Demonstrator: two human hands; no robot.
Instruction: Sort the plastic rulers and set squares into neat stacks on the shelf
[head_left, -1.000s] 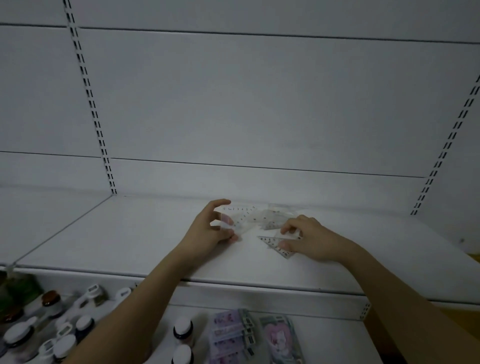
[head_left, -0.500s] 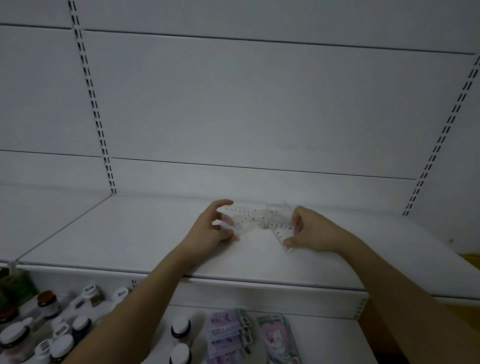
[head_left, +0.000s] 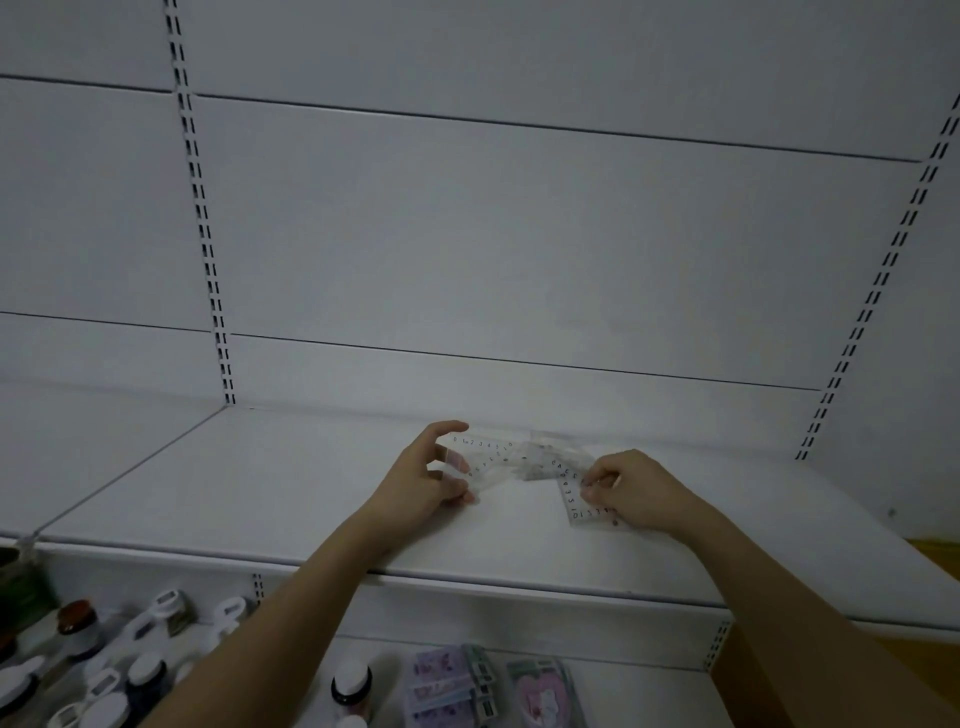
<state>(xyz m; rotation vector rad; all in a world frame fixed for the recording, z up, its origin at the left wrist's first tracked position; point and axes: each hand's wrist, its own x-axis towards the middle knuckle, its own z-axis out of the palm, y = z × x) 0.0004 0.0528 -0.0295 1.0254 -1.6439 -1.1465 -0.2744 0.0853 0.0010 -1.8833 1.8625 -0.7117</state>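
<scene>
A loose pile of clear plastic rulers and set squares (head_left: 535, 460) lies near the back of the white shelf (head_left: 291, 499). My left hand (head_left: 423, 480) curls round the left ends of clear rulers (head_left: 485, 457), thumb and fingers on them. My right hand (head_left: 631, 491) pinches a clear set square (head_left: 574, 491) at the pile's right side, tilted with one corner low on the shelf. The printed scales show faintly through the plastic.
White back panels with slotted uprights (head_left: 213, 291) rise behind the shelf. On the lower shelf stand several white-capped bottles (head_left: 350, 680) and jars (head_left: 78, 623) at left, and pastel stationery packs (head_left: 452, 686) in the middle. A wooden surface (head_left: 935, 556) shows at far right.
My right hand has lifted the set square off the shelf and drawn it in against the pile, then shifted it slightly right. My left hand has kept its hold on the rulers.
</scene>
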